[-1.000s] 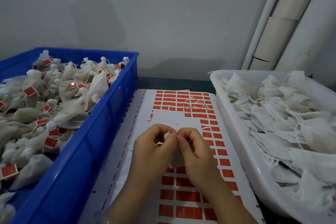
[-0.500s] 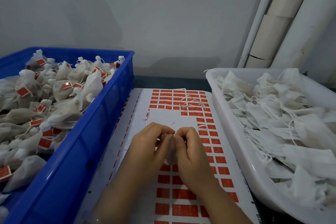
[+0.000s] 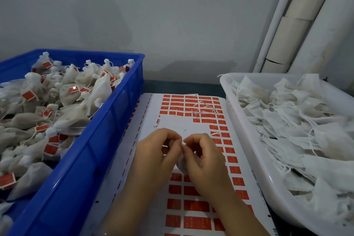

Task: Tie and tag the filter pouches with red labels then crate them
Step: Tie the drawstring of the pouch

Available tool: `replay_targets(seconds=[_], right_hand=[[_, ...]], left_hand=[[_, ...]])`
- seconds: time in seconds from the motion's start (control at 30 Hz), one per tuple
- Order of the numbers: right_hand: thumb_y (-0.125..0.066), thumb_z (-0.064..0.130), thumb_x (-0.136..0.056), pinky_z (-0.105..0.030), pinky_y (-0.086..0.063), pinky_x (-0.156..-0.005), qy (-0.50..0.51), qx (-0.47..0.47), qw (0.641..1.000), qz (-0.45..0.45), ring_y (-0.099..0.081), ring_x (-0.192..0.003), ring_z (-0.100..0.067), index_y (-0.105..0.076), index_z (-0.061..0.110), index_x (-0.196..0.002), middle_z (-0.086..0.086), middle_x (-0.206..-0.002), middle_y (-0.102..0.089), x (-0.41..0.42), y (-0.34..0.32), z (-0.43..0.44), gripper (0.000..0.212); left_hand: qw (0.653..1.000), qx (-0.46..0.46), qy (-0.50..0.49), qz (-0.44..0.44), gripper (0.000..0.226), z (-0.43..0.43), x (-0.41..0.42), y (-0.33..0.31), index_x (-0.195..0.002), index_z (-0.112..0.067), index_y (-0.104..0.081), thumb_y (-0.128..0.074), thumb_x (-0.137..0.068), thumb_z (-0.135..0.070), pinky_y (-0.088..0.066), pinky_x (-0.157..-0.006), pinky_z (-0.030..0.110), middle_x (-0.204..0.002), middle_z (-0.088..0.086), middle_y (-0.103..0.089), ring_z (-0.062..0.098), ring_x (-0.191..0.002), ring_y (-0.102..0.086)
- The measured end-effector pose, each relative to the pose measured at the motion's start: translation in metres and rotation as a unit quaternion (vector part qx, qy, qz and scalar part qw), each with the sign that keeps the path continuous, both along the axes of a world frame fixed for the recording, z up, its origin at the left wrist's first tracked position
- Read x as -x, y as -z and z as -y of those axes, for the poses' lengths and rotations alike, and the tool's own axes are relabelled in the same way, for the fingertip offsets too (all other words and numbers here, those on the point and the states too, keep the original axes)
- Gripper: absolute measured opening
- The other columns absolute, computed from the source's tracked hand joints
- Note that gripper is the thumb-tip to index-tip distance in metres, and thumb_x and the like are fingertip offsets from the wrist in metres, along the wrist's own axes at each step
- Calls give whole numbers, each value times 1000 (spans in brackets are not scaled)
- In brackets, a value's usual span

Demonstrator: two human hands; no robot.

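Observation:
Over the sheet of red labels (image 3: 193,207), my left hand (image 3: 157,153) and my right hand (image 3: 203,157) meet fingertip to fingertip. Between them they hold one small white filter pouch (image 3: 181,165), mostly hidden by the fingers. Both hands pinch its thin white string near the top. The blue crate (image 3: 80,161) on the left is full of tied pouches carrying red tags. A white tub (image 3: 247,140) on the right holds several untied white pouches with loose strings.
Loose bits of white string (image 3: 203,110) lie on the far part of the label sheet. A grey wall stands close behind, with white pipes (image 3: 291,19) at the back right. The sheet fills the narrow gap between crate and tub.
My hands have stayed together over the sheet, the fingertips shifting slightly on the pouch's string. The camera has dipped a little.

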State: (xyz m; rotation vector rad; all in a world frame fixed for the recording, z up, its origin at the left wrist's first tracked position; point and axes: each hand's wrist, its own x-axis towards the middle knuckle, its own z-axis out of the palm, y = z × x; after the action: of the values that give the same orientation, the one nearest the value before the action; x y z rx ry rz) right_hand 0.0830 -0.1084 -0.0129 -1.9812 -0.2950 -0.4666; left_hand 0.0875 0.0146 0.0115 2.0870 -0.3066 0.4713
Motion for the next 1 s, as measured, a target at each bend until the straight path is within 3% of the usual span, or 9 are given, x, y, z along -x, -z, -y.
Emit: replay_targets(seconds=[0.07, 0.23, 0.43, 0.5, 0.63, 0.77, 0.9, 1.0], right_hand=[[-59, 25, -88, -2, -44, -71, 5, 1, 1000, 18, -53, -92, 6, -47, 40, -83, 27, -83, -53, 0, 0, 0, 20], [-56, 26, -83, -3, -44, -71, 23, 18, 996, 80, -53, -90, 4, -44, 44, -82, 28, -82, -50, 0, -5, 0, 21], [-56, 23, -84, -6, -46, -76, 31, 25, 993, 113, -53, -93, -3, -52, 31, -87, 30, -87, -48, 2, -5, -1, 9], [-57, 22, -84, -6, -47, -75, 19, 35, 992, 120, -54, -91, -4, -58, 24, -86, 23, -86, -52, 1, -5, 0, 3], [-60, 24, -86, -11, -51, -74, 10, 97, 982, 159, -57, -79, -3, -66, 13, -85, 4, -87, -64, 1, -5, 4, 12], [-54, 29, -86, -14, -52, -77, 3, 119, 980, 161, -58, -83, -5, -68, 15, -88, 2, -90, -67, 2, -5, 4, 20], [-56, 31, -82, -11, -49, -72, -18, -41, 998, 34, -60, -85, -3, -57, 37, -85, 22, -84, -62, 5, -10, 2, 7], [-57, 33, -79, -10, -49, -70, -28, -52, 998, 12, -59, -84, -1, -58, 40, -82, 23, -82, -62, 4, -12, 1, 8]], left_hand=[[996, 71, 0, -56, 21, 1, -1, -1, -76, -33, -59, -61, -86, -16, -45, -64, 2, -70, -19, -63, -7, -81, -59], [959, 189, 47, -208, 16, -1, -5, -5, -80, -19, -68, -56, -90, -17, -49, -56, 9, -75, -9, -69, 5, -75, -67], [858, 352, 135, -349, 31, -10, -5, -12, -70, -4, -71, -49, -91, -6, -54, -62, 19, -74, 10, -70, 19, -72, -70], [825, 394, 152, -376, 28, -13, -6, -12, -70, -1, -70, -49, -88, -7, -55, -63, 23, -75, 13, -68, 22, -72, -69], [779, 458, 142, -403, 16, -14, -6, -11, -73, -1, -68, -58, -73, -14, -57, -63, 29, -73, 13, -65, 22, -69, -67], [803, 438, 140, -379, 27, -14, -8, -9, -64, -7, -72, -53, -84, -12, -55, -61, 24, -70, 10, -66, 18, -65, -68], [856, 357, 150, -343, 26, -12, -7, -10, -68, -9, -74, -55, -85, -16, -53, -63, 19, -75, 8, -70, 17, -74, -70], [868, 337, 150, -332, 19, -10, -6, -7, -78, -9, -75, -58, -83, -16, -54, -67, 20, -85, 12, -72, 22, -84, -70]])
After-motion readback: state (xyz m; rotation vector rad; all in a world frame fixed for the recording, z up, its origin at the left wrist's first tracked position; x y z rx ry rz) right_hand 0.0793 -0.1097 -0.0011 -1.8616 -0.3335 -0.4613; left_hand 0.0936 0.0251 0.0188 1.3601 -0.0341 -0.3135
